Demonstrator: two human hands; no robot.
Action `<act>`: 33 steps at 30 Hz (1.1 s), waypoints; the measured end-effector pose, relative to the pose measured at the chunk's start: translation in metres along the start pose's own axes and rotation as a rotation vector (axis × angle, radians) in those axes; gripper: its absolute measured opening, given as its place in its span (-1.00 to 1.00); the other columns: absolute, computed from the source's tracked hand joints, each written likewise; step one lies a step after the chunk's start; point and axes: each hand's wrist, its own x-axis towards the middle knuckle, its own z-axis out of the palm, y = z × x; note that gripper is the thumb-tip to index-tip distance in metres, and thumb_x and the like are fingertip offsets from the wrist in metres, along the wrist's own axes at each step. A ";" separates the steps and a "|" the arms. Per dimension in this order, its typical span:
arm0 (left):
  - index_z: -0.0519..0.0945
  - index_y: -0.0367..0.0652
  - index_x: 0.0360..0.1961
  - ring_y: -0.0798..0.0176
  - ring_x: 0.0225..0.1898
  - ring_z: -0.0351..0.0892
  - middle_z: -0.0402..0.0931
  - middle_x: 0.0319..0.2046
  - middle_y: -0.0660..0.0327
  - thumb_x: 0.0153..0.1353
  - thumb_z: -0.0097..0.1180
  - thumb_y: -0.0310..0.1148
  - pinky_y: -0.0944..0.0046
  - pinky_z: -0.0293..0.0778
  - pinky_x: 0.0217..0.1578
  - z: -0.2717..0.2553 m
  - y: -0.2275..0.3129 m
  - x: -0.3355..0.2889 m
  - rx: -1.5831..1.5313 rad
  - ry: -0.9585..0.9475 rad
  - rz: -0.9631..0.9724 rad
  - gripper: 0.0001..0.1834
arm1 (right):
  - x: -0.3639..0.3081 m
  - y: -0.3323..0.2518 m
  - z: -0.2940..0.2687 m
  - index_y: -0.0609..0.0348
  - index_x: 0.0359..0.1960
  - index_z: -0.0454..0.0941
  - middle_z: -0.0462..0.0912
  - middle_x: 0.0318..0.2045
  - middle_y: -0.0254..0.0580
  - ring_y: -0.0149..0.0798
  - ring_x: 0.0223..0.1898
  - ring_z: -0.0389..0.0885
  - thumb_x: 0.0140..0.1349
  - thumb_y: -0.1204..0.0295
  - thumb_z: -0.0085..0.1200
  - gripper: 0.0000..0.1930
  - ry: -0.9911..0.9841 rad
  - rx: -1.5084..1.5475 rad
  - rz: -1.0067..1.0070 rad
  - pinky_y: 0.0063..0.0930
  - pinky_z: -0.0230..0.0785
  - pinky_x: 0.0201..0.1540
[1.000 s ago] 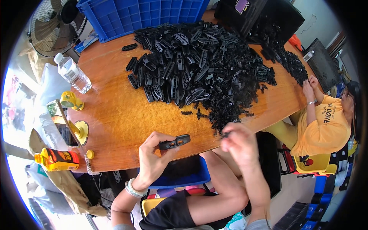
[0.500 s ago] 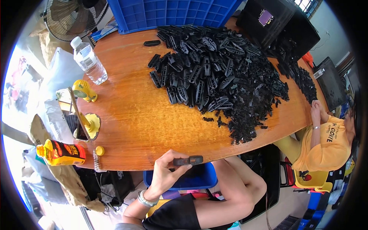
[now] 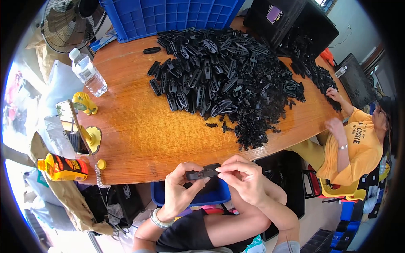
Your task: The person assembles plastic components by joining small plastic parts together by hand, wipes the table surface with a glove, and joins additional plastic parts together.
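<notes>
My left hand [image 3: 179,189] grips a small black plastic part [image 3: 203,173] just below the table's near edge, over my lap. My right hand [image 3: 241,175] pinches the right end of the same part with thumb and fingers. Under both hands sits a blue bin [image 3: 211,196] on my knees. A large heap of black plastic parts [image 3: 223,80] covers the far and right half of the round wooden table [image 3: 139,130].
A water bottle [image 3: 87,76], yellow stands [image 3: 86,103] and an orange bottle [image 3: 62,167] sit at the left. A blue crate [image 3: 168,17] and black crates [image 3: 291,23] stand at the back. A person in a yellow shirt [image 3: 358,147] works at the right.
My right hand, out of view half a second ago, has come back and pinches the black part held by my left hand. The view has tilted down toward my lap.
</notes>
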 end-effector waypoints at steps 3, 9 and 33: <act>0.48 -0.31 -0.24 0.41 -0.36 0.60 0.57 -0.38 0.20 0.02 0.24 -0.67 0.44 0.56 -0.31 -0.003 -0.002 0.002 -0.046 -0.030 -0.020 -0.74 | 0.005 -0.009 0.006 0.30 -0.31 0.64 0.54 -0.41 -0.27 -0.50 -0.44 0.47 0.06 0.69 0.16 -0.86 -0.004 -0.075 -0.003 -0.71 0.29 -0.43; 0.44 -0.38 -0.18 0.33 -0.34 0.63 0.58 -0.37 0.10 0.06 0.20 -0.69 0.40 0.59 -0.29 -0.003 0.001 0.009 -0.189 -0.079 -0.114 -0.71 | 0.010 0.011 0.005 0.23 -0.31 0.65 0.53 -0.44 -0.22 -0.38 -0.47 0.47 0.01 0.67 0.19 -0.82 0.080 -0.414 -0.305 -0.55 0.29 -0.45; 0.44 -0.47 -0.16 0.22 -0.34 0.66 0.59 -0.37 0.03 0.12 0.14 -0.67 0.38 0.62 -0.30 0.015 0.011 0.001 -0.057 0.014 -0.173 -0.74 | 0.014 0.026 -0.003 0.32 -0.38 0.51 0.55 -0.13 -0.06 -0.17 -0.13 0.57 0.08 0.65 0.15 -0.91 0.008 0.003 -0.182 -0.41 0.43 -0.09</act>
